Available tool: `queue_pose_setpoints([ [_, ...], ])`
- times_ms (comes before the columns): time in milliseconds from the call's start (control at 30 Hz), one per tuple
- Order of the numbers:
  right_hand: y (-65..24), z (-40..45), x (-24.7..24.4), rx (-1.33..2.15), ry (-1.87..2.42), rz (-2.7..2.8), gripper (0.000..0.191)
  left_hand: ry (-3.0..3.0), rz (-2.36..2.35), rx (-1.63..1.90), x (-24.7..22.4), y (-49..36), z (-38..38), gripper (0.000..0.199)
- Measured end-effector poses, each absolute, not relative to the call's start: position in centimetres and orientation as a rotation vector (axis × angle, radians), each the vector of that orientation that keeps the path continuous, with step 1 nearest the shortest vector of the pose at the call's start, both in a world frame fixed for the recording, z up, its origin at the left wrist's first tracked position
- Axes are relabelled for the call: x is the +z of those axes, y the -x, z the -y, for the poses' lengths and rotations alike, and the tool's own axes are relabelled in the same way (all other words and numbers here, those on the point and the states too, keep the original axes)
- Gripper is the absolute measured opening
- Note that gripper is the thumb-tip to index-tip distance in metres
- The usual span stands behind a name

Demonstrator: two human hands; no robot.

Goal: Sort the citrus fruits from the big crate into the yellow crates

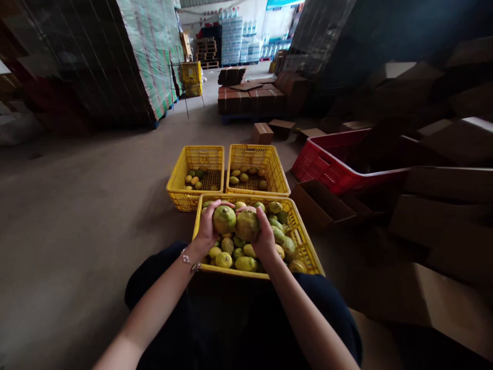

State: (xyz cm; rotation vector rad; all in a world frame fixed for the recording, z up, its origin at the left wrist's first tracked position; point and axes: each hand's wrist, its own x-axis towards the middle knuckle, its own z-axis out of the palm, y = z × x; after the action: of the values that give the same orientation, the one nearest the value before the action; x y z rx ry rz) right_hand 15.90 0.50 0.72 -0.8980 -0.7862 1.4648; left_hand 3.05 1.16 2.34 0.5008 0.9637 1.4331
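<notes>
My left hand (pixel 208 224) is wrapped round a round green fruit (pixel 224 219). Close beside it, my right hand (pixel 265 234) grips a second, darker green fruit (pixel 247 225). Both fruits are held up over a large yellow crate (pixel 308 246) in front of my knees, which is filled with several green and yellow fruits (pixel 245 263). Behind it stand two smaller yellow crates, the left one (pixel 177 177) and the right one (pixel 279 172), each with several fruits on the bottom.
To the right are a red crate (pixel 327 167), an open cardboard box (pixel 321 203) and more cardboard (pixel 439 298). Farther back stand a small box (pixel 262 133), stacked flat cardboard (pixel 250 100) on a pallet, and a tall wrapped stack (pixel 150 56) at the left.
</notes>
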Motion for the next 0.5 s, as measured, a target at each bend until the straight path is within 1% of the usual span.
queue_pose_setpoints([
  [100, -16.0, -0.3, 1.2, 1.501, 0.847, 0.796, 0.045, -0.624, -0.956, 1.437, 2.4, -2.8, -0.9, 0.027],
  [200, -15.9, -0.4, 1.1, 1.508, 0.857, 0.793, 0.044, -0.614, -0.933, 1.461, 2.5, -2.9, -0.8, 0.022],
  [300, -15.7, -0.7, 0.6, 1.473, 0.903, 0.69, 0.042, -0.375, -0.942, 1.546, 2.9, -3.1, -0.9, 0.014],
  [400, -15.5, -1.1, 0.0, 1.482, 0.989, 0.491, 0.039, -0.068, -0.969, 1.431, 3.0, -3.5, -1.0, 0.017],
  [500, -15.4, -1.3, -0.3, 1.539, 0.995, 0.422, 0.035, 0.078, -0.981, 1.304, 2.3, -3.6, -1.2, 0.023],
])
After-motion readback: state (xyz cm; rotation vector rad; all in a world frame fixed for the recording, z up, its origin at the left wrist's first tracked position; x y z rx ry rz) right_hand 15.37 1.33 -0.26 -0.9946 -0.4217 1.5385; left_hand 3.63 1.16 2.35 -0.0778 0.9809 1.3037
